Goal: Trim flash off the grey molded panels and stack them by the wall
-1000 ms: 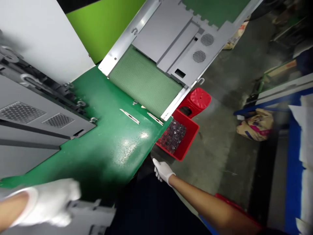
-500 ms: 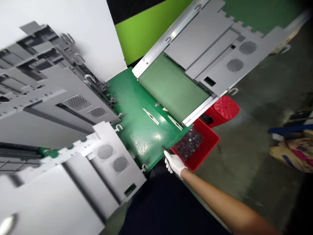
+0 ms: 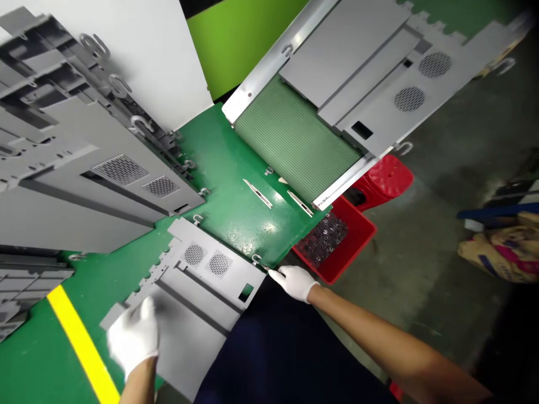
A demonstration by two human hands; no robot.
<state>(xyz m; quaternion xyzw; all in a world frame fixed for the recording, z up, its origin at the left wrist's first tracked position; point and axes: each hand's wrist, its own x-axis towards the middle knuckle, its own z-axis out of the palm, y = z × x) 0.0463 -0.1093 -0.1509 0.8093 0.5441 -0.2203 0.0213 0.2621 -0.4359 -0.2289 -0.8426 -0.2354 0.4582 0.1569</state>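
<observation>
A grey plastic panel (image 3: 185,331) with two round mesh grilles and a square cutout lies at a slant on the green table in front of me. My left hand (image 3: 133,339), white-gloved and slightly blurred, is at the panel's left edge; whether its fingers grip it I cannot tell. Beyond the panel's near right corner, my right hand (image 3: 295,283), also gloved, is closed round a slim tool (image 3: 266,269), whose tip is close to that corner. The glove hides most of the tool. A grey hook-shaped clip (image 3: 256,258) sits on the panel's edge beside it.
Stacked grey panels (image 3: 76,191) with clips stand at left. Slim light-coloured tools (image 3: 257,193) lie on the green table (image 3: 210,134). A conveyor (image 3: 295,140) carries another panel (image 3: 357,73). A red bin (image 3: 357,235) of small dark pieces and a red stool (image 3: 389,174) are at right.
The panel in front of me has moved down and right, away from the camera, onto the table. My left hand has come into view from the lower left corner. The slim tool is now beside the panel's corner.
</observation>
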